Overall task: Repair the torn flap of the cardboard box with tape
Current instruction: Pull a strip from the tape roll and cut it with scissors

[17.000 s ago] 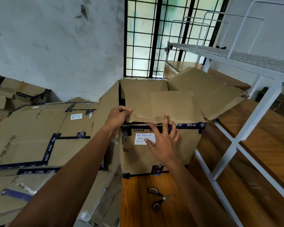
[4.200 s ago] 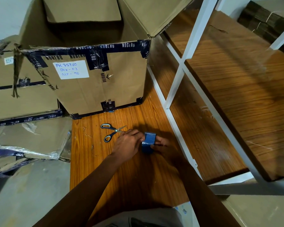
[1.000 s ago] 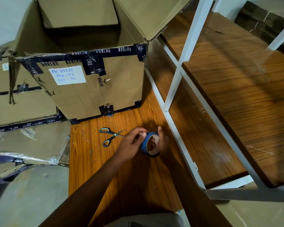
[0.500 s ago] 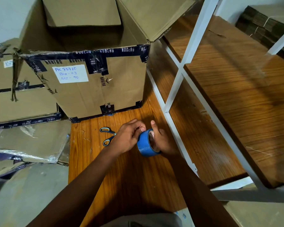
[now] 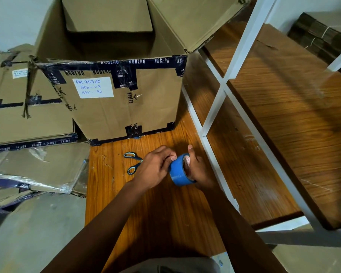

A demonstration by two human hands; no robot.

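An open cardboard box (image 5: 114, 103) with dark printed tape and a white label stands on a wooden board, its flaps raised. In front of it I hold a roll of blue tape (image 5: 178, 171) above the board. My right hand (image 5: 198, 170) grips the roll, with the thumb pointing up behind it. My left hand (image 5: 156, 168) has its fingertips curled against the roll's outer edge, pinching at the tape. Blue-handled scissors (image 5: 132, 161) lie on the board just left of my left hand, partly hidden by it.
The wooden board (image 5: 146, 203) runs toward me. A white metal rack frame (image 5: 220, 91) with wooden shelves (image 5: 293, 115) stands on the right. Flattened taped cartons (image 5: 28, 119) are stacked on the left, over a grey floor (image 5: 37, 233).
Over the last second both hands lifted and turned the tape roll slightly. My left fingers stay working at its edge. Earlier I was handling the box's torn flap.
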